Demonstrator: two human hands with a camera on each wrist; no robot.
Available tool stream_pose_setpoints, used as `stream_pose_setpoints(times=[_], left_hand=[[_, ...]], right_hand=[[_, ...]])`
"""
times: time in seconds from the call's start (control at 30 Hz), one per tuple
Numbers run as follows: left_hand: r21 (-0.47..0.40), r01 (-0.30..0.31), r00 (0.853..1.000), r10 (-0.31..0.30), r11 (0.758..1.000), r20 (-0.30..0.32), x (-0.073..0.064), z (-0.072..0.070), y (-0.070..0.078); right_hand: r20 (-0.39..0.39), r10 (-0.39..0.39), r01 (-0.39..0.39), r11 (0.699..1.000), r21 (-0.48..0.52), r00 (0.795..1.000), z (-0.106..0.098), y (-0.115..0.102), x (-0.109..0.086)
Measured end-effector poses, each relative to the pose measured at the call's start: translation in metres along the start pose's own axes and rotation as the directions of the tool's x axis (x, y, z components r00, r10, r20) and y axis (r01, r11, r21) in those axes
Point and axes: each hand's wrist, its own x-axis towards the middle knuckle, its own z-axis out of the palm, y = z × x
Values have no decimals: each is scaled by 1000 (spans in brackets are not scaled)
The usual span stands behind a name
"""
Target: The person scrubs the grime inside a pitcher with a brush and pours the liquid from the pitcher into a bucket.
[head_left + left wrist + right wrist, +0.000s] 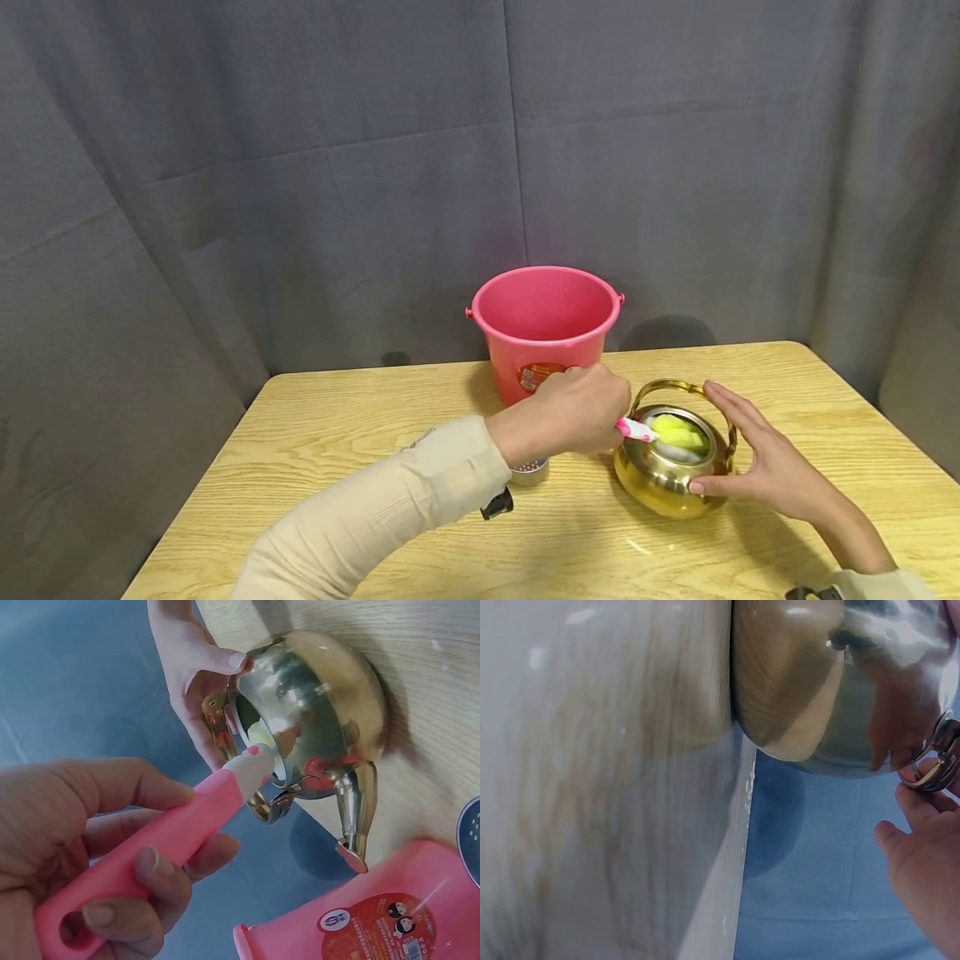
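Gleaming golden kettle, round and open-topped

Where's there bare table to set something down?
The table is bare at left, between its edge and the left sleeve; also back right, beyond the right hand. It's crowded around the pink bucket, left hand, perforated metal container and gold kettle.

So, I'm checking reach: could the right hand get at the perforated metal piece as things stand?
Probably not easily: the gold kettle stands between the right hand and the perforated metal piece, and the left arm crosses in front of it.
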Motion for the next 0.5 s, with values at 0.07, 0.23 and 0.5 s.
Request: stream_pose_setpoints(times=[0.07,0.23,0.5], left_hand=[[0,-1,1000,1,1000,2,1,0,0],[6,0,1000,0,1000,2,2,0,1],[27,-9,1000,9,1000,-10,1,-1,4]], right_hand=[[0,7,-7,1000,-3,1000,0,0,0],[1,12,-12,1000,-7,1000,1,0,0],[-1,12,-12,1000,-8,1000,1,1,-1]])
